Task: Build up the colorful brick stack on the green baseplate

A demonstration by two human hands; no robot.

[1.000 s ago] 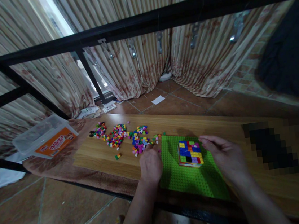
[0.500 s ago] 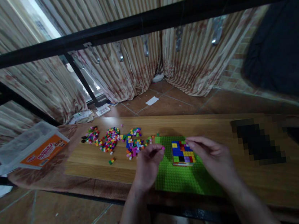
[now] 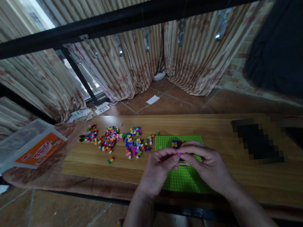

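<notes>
Both my hands meet over a green baseplate [image 3: 181,179] on a wooden board. My left hand [image 3: 158,169] is pinched, and a small pink brick [image 3: 178,154] shows at its fingertips. My right hand [image 3: 207,165] is also pinched, its fingertips touching the same pink brick. Behind the hands, a block of coloured bricks [image 3: 176,144] stands on the baseplate, mostly hidden, with only its blue and yellow far edge showing. A scatter of small loose bricks [image 3: 116,141] in many colours lies on the board to the left of the baseplate.
A clear plastic tub with an orange label [image 3: 25,145] sits at the far left on a patterned cloth. A pixelated dark patch [image 3: 257,141] lies on the board to the right. A black metal frame [image 3: 139,17] crosses overhead, with curtains and tiled floor beyond.
My left hand lifted from the loose bricks with a pink brick and moved right. My right hand moved left to meet it above the brick block.
</notes>
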